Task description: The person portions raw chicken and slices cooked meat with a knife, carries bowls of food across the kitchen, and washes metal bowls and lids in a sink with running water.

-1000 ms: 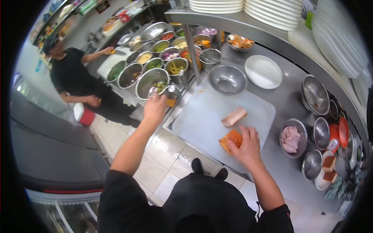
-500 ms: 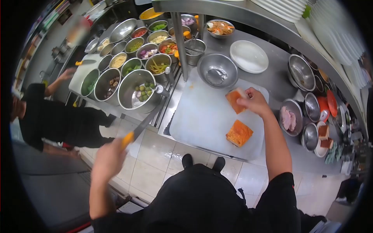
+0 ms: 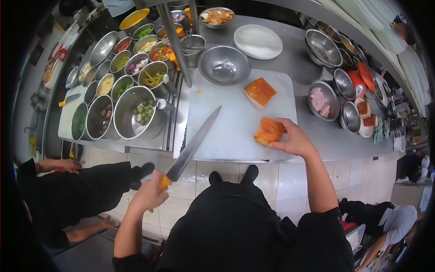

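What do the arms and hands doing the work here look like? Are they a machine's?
No, they are human. The left hand and right hand wear no gloves. The left sleeve and right sleeve are black and end well short of the wrists, leaving the forearms bare. No cables show.

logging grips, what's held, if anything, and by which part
Left hand: knife, by its yellow handle. Right hand: nearer browned block, fingers around its right side.

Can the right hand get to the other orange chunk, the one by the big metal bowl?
Probably yes. The right hand is at the nearer chunk, but bare cutting board leads up to the other chunk, and the knife is off to the left.
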A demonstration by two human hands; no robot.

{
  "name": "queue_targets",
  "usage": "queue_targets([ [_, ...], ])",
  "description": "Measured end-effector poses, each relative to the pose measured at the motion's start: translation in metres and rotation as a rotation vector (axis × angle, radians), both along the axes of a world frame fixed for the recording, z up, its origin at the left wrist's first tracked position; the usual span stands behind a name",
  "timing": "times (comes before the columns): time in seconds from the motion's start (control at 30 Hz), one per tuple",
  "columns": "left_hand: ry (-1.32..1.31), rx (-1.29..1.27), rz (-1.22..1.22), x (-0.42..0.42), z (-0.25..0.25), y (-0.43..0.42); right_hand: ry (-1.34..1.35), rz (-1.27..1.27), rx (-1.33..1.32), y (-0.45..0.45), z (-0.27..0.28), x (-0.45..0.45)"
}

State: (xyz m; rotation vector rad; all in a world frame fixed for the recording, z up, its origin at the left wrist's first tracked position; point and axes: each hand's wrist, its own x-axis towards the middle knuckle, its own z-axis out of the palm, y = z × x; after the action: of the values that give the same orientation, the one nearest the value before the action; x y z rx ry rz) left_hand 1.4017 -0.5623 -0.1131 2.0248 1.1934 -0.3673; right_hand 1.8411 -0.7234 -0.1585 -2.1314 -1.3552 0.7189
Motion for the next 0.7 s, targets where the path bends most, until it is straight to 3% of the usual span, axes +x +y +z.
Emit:
queue_targets([
  [0.03,-0.131,0.105,-0.053,-0.005,-0.024,0.004,0.063,-0.07,0.032,-0.005,-0.006,-0.004],
  [0.17,-0.174,0.147,0.04,0.035,0.032,-0.019,0.062,-0.2,0.088,-0.003,-0.003,-0.023],
  [0.3,-0.118,0.081,-0.051,0.077,0.064,-0.021,0.036,-0.244,0.191,-0.019,-0.004,-0.017],
  [0.4,-0.176,0.117,-0.27,0.112,0.081,-0.028,0.036,-0.165,0.303,-0.025,0.0,-0.006],
  [0.5,-0.044,0.013,-0.26,0.154,0.108,-0.045,0.04,-0.071,0.334,-0.017,-0.004,0.002],
  [0.7,0.282,0.102,-0.323,0.203,0.139,-0.074,0.031,0.06,0.275,-0.002,-0.012,0.013],
])
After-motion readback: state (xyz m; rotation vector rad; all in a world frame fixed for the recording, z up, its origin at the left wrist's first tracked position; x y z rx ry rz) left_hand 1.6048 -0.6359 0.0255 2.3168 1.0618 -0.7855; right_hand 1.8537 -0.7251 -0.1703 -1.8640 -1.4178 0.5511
